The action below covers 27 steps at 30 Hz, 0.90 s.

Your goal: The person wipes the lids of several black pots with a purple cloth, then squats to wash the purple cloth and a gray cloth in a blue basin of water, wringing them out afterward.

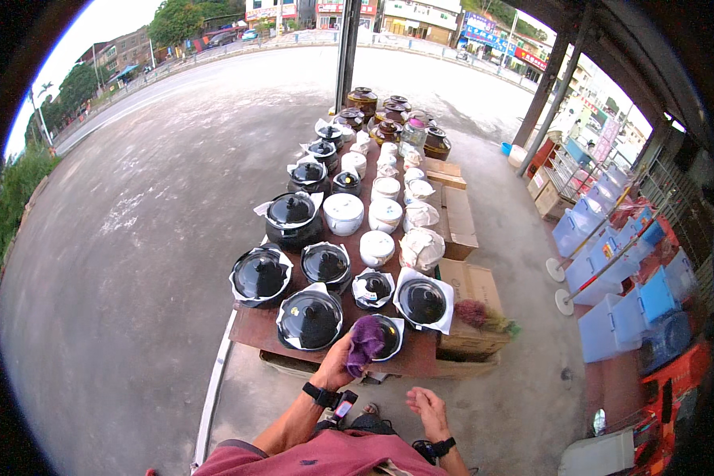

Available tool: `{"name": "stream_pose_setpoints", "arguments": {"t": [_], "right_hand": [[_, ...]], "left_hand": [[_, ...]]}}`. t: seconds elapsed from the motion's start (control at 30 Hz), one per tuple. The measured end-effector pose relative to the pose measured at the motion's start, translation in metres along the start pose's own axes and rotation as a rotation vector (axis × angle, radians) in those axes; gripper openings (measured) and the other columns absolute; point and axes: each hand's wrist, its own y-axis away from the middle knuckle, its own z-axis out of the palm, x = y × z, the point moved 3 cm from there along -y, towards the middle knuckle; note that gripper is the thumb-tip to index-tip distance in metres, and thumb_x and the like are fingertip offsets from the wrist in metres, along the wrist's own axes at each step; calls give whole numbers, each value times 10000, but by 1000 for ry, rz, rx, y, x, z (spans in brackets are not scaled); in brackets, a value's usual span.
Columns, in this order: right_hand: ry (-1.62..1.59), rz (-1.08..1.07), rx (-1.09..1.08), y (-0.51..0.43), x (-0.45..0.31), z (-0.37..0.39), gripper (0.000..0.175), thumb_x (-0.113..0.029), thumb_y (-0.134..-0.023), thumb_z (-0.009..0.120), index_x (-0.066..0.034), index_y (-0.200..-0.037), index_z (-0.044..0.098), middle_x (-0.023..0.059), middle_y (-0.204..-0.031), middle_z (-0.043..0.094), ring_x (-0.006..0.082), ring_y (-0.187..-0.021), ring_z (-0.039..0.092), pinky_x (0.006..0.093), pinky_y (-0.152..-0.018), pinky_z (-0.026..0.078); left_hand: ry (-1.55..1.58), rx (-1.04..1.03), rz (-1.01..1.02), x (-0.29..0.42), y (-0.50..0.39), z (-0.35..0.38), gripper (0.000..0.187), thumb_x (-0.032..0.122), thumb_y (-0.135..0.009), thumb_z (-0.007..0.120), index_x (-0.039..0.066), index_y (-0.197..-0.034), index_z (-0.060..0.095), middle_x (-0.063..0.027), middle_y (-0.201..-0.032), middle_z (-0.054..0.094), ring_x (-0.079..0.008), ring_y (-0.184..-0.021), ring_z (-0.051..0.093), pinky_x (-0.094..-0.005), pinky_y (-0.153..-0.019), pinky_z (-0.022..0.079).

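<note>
A purple cloth (366,342) is bunched in my left hand (335,363), over the near edge of the dark red table (253,330). Partly hidden behind the cloth is a small black lidded pot (391,339) lined with white paper. To its left stands a larger black pot (309,319), its shiny lid on and paper around the rim. A black pot on white paper (422,301) sits to the right, beside a small one (373,288). My right hand (429,412) hangs free below the table edge, fingers loosely bent, holding nothing.
White lidded jars (343,214) and paper-wrapped pots (422,249) fill the table's middle, with brown glazed jars (363,102) beyond. Cardboard boxes (467,285) line the right side; a reddish duster-like bundle (482,315) lies there. Plastic storage boxes (610,321) stand farther right. A metal post (346,59) rises behind.
</note>
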Motion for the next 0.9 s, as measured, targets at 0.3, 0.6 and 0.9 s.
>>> {"name": "stream_pose_setpoints", "arguments": {"t": [0.3,0.6,0.9], "right_hand": [[12,-166,-96,-9,-62,-16,507,-445,-1095,476,-7,-1302,623,71,-1185,680,154,-1078,649,322,-900,535],[-121,-135,18,11,-46,-177,561,-550,-1056,508,-84,-1362,571,-42,-1072,590,71,-865,507,243,-735,418],[-557,-122,373,63,-2,-354,483,-393,-1102,475,9,-1353,565,76,-1278,633,182,-1138,604,349,-988,488]], "left_hand": [[-819,-199,110,-69,-10,76,617,105,-997,600,30,-1566,374,-44,-1407,570,-121,-1181,566,-287,-1018,477],[-1036,-429,146,-227,-68,173,709,67,-979,560,105,-1632,286,-12,-1242,600,-114,-997,562,-269,-851,508],[-1329,-679,154,-399,-127,241,649,156,-1014,609,86,-1598,334,-184,-1505,491,-247,-1343,485,-371,-1137,379]]}}
